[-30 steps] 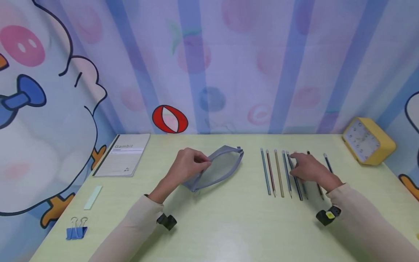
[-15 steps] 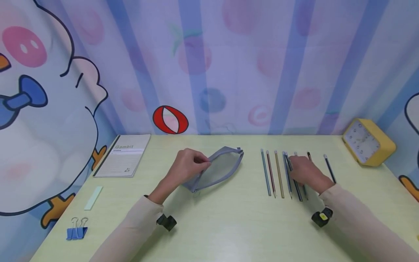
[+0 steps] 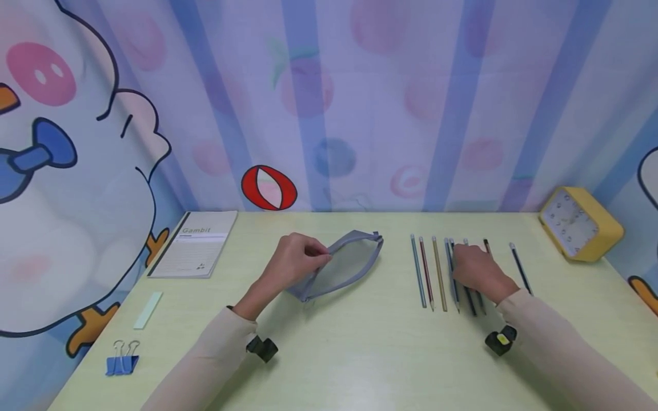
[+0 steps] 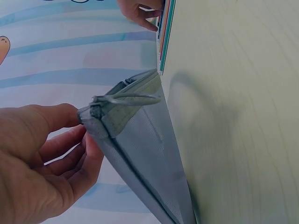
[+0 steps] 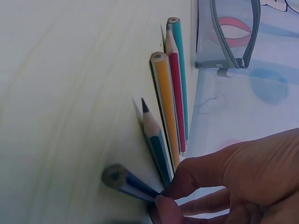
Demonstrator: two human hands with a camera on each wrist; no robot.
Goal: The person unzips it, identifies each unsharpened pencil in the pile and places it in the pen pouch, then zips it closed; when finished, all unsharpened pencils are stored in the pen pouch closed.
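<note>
My left hand [image 3: 300, 260] pinches the rim of a grey mesh zip pouch [image 4: 149, 144], whose mouth gapes towards the right. The pouch stands on the table, its lower part partly behind the hand in the head view. Over a row of pencils, my right hand [image 3: 480, 273] has thumb and fingertip on a dark blue pencil [image 5: 133, 185], pinching it near the table. Just left lie a sharpened blue pencil [image 5: 157, 144], a yellow pencil [image 3: 439, 274], a red pencil [image 3: 426, 274] and a teal pencil [image 3: 418, 271]. Other pencils are partly hidden under the hand.
Farther right lies one more dark pencil [image 3: 520, 267], with a yellow clock [image 3: 581, 222] at the back right corner. On the left are a notebook [image 3: 192, 244], a pale green strip [image 3: 148, 310] and a blue binder clip [image 3: 122, 365]. A printed curtain backs the table.
My right hand has moved slightly left along the pencils and lowered onto the dark blue one, its fingers closing. The left hand and pouch have stayed put.
</note>
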